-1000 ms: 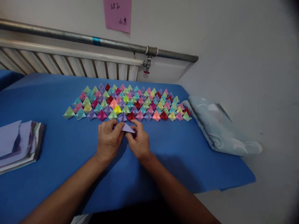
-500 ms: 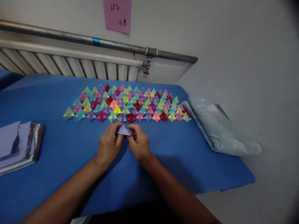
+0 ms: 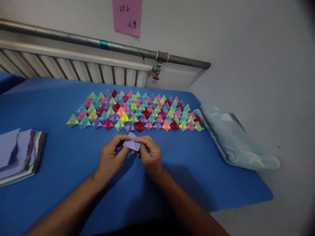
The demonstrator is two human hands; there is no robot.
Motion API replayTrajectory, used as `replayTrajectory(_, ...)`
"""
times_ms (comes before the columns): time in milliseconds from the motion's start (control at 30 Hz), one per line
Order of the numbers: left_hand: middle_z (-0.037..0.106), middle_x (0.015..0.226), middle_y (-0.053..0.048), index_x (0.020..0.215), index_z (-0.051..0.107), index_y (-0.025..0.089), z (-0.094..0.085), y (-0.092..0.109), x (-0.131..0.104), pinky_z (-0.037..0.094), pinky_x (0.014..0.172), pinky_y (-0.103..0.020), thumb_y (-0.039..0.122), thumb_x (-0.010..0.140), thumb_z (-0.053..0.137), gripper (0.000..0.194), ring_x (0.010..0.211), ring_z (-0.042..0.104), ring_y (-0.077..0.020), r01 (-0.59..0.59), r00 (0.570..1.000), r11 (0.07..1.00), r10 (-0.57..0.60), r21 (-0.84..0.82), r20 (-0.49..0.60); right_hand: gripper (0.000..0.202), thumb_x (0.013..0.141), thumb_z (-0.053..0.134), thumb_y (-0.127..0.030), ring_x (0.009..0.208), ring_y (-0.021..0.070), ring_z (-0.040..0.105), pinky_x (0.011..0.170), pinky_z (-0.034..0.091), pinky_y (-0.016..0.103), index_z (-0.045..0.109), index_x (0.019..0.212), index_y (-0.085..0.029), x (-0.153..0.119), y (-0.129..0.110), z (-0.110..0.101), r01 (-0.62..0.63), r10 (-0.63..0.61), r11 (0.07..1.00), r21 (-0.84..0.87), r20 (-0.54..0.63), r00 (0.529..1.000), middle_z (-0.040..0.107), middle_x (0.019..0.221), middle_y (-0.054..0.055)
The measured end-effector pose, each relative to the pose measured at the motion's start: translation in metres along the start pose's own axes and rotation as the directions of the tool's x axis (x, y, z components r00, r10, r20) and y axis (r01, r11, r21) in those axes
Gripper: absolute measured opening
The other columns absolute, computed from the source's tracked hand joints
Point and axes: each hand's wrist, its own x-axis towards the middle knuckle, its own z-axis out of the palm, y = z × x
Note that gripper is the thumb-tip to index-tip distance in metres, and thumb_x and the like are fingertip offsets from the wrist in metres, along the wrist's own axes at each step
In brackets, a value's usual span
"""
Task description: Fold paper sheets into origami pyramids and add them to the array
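Note:
Between my two hands is a small folded piece of lilac origami paper (image 3: 133, 144), its diamond-shaped face with crossing creases turned up toward me. My left hand (image 3: 113, 157) pinches its left corner between thumb and fingers. On the opposite corner, my right hand (image 3: 150, 155) grips it the same way. Some fingers of both hands are hidden beneath the paper. Just beyond the hands stand rows of folded paper boats (image 3: 139, 126) in many colours, several deep, nearest the held piece in the front row.
A stack of paper sheets (image 3: 22, 154), lilac on top, lies at the left on the blue table cover (image 3: 73, 164). To the right rests a folded pale-blue cloth (image 3: 226, 141) against the wall. A radiator (image 3: 81, 67) and metal pipe (image 3: 73, 38) run along the back.
The lilac paper has been tilted from a peaked, triangular look to a flat diamond facing up. My thumbs and fingers have shifted along its edges. The view has shifted slightly.

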Motion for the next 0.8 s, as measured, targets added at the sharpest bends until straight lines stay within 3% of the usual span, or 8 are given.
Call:
replayTrajectory(100,0.072,0.083,0.001,0.091,0.069,0.024,-0.007,0.008,0.002,0.051,0.071,-0.028,0.024,0.075,0.07,0.017,0.075,0.067,-0.0167,0.114,0.991,0.986,-0.104,-0.119,0.088,0.023,0.094,0.05,-0.019,0.067,0.0096,0.062,0.054,0.05,0.021,0.072,0.095,-0.024,0.001,-0.005,-0.003,0.005,-0.005,1.0,0.004,-0.004,1.0,0.065,0.094,0.003)
replayTrajectory(267,0.07,0.084,-0.002,0.096,0.072,0.023,-0.018,0.007,0.009,0.049,0.068,-0.025,0.029,0.074,0.074,0.023,0.078,0.064,-0.0165,0.296,0.942,0.914,-0.231,-0.276,0.245,0.029,0.092,0.047,-0.013,0.089,0.0146,0.066,0.079,0.056,0.028,0.073,0.097,-0.025,0.005,-0.005,-0.008,0.129,-0.129,0.979,-0.159,0.005,0.992,0.067,0.095,0.003)
replayTrajectory(367,0.068,0.074,0.001,0.089,0.071,0.021,-0.016,0.001,0.014,0.046,0.062,-0.022,0.036,0.074,0.078,0.022,0.067,0.058,-0.0122,0.365,0.93,0.867,-0.324,-0.339,0.171,0.033,0.091,0.044,-0.01,0.094,0.0156,0.066,0.084,0.056,0.031,0.072,0.104,-0.024,0.005,-0.003,-0.008,0.222,-0.206,0.951,-0.213,0.097,0.974,0.066,0.099,0.005)
replayTrajectory(467,0.065,0.063,0.004,0.092,0.068,0.02,-0.013,-0.001,0.017,0.041,0.055,-0.02,0.036,0.064,0.086,0.037,0.057,0.053,-0.0096,0.414,0.907,0.832,-0.41,-0.37,0.095,0.032,0.089,0.046,-0.011,0.097,0.0163,0.065,0.087,0.054,0.031,0.071,0.104,-0.023,0.005,-0.001,-0.006,0.243,-0.212,0.952,-0.188,0.169,0.962,0.066,0.099,0.006)
replayTrajectory(533,0.066,0.062,0.004,0.098,0.067,0.019,-0.012,0.001,0.019,0.04,0.054,-0.02,0.037,0.061,0.087,0.047,0.055,0.053,-0.0094,0.442,0.892,0.815,-0.445,-0.375,0.082,0.029,0.087,0.049,-0.015,0.091,0.0157,0.065,0.082,0.054,0.03,0.069,0.106,-0.023,0.006,-0.002,-0.004,0.113,-0.098,0.99,-0.087,0.159,0.982,0.066,0.098,0.004)
replayTrajectory(600,0.067,0.064,0.003,0.1,0.066,0.017,-0.013,0.002,0.019,0.042,0.056,-0.021,0.039,0.06,0.088,0.051,0.056,0.055,-0.0101,0.446,0.888,0.813,-0.454,-0.375,0.072,0.026,0.087,0.053,-0.024,0.076,0.0134,0.063,0.07,0.053,0.028,0.065,0.11,-0.023,0.008,-0.003,-0.003,-0.133,0.126,0.99,0.046,0.128,0.984,0.066,0.095,0.003)
replayTrajectory(700,0.068,0.065,0.003,0.099,0.066,0.017,-0.013,0.002,0.019,0.042,0.057,-0.022,0.04,0.061,0.087,0.049,0.058,0.057,-0.0107,0.428,0.897,0.827,-0.437,-0.365,0.064,0.025,0.089,0.053,-0.042,0.055,0.0102,0.053,0.053,0.044,0.024,0.064,0.097,-0.021,0.011,-0.006,-0.001,-0.445,0.427,0.89,0.098,0.161,0.89,0.062,0.077,-0.001)
replayTrajectory(800,0.067,0.065,0.003,0.097,0.066,0.017,-0.012,-0.001,0.019,0.043,0.058,-0.023,0.04,0.064,0.085,0.044,0.058,0.058,-0.0112,0.412,0.908,0.847,-0.413,-0.335,0.072,0.031,0.085,0.057,-0.048,0.053,0.0097,0.048,0.05,0.037,0.022,0.059,0.073,-0.02,0.012,-0.007,0.002,-0.497,0.488,0.868,-0.013,0.215,0.846,0.056,0.063,-0.002)
